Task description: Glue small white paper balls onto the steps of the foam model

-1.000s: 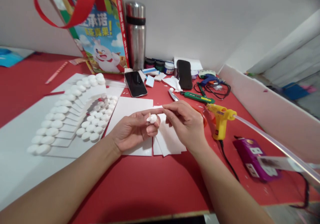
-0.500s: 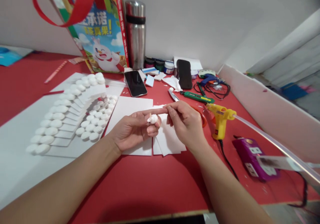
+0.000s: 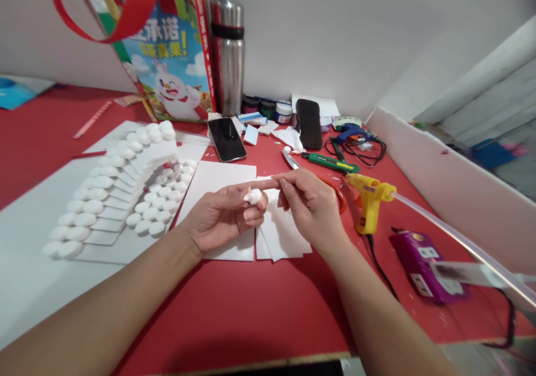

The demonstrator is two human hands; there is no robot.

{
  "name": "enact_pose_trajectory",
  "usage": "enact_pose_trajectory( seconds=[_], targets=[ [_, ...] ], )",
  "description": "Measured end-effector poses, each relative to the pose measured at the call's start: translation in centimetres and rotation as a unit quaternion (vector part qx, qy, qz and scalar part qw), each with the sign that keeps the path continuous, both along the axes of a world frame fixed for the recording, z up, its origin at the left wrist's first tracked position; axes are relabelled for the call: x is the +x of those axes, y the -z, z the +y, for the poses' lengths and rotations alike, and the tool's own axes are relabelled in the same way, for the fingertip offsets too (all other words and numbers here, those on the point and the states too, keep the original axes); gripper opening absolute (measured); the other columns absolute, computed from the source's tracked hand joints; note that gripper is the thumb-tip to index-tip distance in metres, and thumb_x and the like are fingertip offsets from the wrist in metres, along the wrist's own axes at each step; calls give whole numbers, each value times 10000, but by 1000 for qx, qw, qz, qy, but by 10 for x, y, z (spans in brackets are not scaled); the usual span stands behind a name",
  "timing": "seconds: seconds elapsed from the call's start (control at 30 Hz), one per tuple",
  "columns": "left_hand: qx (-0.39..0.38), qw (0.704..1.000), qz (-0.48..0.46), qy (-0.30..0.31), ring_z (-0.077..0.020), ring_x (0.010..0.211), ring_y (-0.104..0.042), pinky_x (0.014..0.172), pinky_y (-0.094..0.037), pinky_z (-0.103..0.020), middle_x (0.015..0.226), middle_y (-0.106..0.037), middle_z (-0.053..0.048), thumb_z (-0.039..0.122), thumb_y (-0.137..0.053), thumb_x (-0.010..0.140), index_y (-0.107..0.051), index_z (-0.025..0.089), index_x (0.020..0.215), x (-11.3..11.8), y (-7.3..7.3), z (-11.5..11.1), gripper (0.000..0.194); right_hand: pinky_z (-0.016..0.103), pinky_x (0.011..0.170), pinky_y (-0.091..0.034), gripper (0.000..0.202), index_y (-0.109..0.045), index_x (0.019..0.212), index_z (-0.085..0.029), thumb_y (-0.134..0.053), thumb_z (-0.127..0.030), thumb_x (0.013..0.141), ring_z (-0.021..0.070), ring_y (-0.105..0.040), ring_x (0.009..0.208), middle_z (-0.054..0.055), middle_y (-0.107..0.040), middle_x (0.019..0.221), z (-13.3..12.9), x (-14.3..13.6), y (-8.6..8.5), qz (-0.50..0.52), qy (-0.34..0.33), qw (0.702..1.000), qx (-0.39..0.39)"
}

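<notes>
My left hand [image 3: 224, 214] is closed, with a small white clay-like lump [image 3: 253, 196] held between thumb and fingers. Its index finger stretches out to the right. Thumb and fingers of my right hand [image 3: 307, 205] are pinched together at the tip of that index finger; anything tiny between them is hidden. Beneath both hands lie white sheets of card [image 3: 221, 172]. To the left, a white board [image 3: 37, 219] bears a curved stepped row of white cards, edged with white oval pieces [image 3: 98, 194], and beside it a patch of smaller round white pieces [image 3: 151, 208].
Right of my hands lie a yellow glue gun [image 3: 371, 200] with a long clear stick, a purple box [image 3: 427, 267], a green cutter [image 3: 330, 162] and orange-handled scissors [image 3: 341, 200]. Two phones [image 3: 227, 139], paint jars [image 3: 283, 112], a steel flask [image 3: 228, 57] and a gift bag [image 3: 167, 57] stand behind.
The white lump has shifted slightly left and turned a little between my left fingers. My right hand has edged slightly left, still pinched at the left index fingertip.
</notes>
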State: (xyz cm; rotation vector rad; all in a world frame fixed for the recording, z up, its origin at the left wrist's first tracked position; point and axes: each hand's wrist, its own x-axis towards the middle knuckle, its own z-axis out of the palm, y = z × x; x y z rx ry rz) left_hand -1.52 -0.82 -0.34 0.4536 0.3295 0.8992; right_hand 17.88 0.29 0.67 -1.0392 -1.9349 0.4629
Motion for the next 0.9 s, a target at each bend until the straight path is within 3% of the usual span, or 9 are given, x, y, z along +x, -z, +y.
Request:
enact_pose_trajectory(
  seconds=[0.1, 0.23, 0.57, 0.73, 0.9],
  targets=[
    [2, 1000, 0, -5, -76, 573, -483, 565, -423, -229, 786, -646, -72, 78, -747, 762, -735, 7, 1134, -1, -2, 0, 379, 303, 667, -517, 83, -698, 1003, -204, -620, -219, 983, 159, -655, 756, 45, -683, 890, 0, 0, 0, 2, -5, 1000, 14],
    [6, 1000, -6, 7, -71, 575, -489, 573, -434, -221, 804, -647, -73, 76, -733, 780, -716, -6, 1193, -1, -1, 0, 421, 301, 664, -504, 140, -709, 941, -196, -584, -210, 1002, 140, -634, 670, 15, -659, 766, 0, 1, 0, 9, 8, 1000, 10],
    [22, 1000, -2, 12, -81, 619, -540, 622, -474, -221, 833, -662, -85, 85, -722, 817, -692, 12, 1278, -1, 1, 0, 468, 249, 532, -425, 143, -696, 859, -169, -649, -272, 947, 105, -545, 528, -30, -609, 603, 0, -1, -3, 138, 104, 978, -115],
    [5, 999, 28, -26, -70, 684, -609, 686, -522, -185, 878, -697, -84, 89, -807, 777, -787, 58, 1065, -2, 2, 1, 291, 237, 491, -355, 250, -643, 727, -185, -750, -355, 877, 89, -440, 503, -51, -522, 561, 3, 8, -7, 213, 170, 958, -87],
    [47, 994, 87, -55, -57, 674, -638, 699, -541, -158, 869, -735, -69, 128, -825, 798, -809, 99, 983, 1, 2, 3, 188, 237, 475, -358, 459, -547, 550, -194, -678, -402, 937, 88, -425, 478, -44, -460, 502, -8, 14, -32, 205, 227, 951, -29]
  ],
)
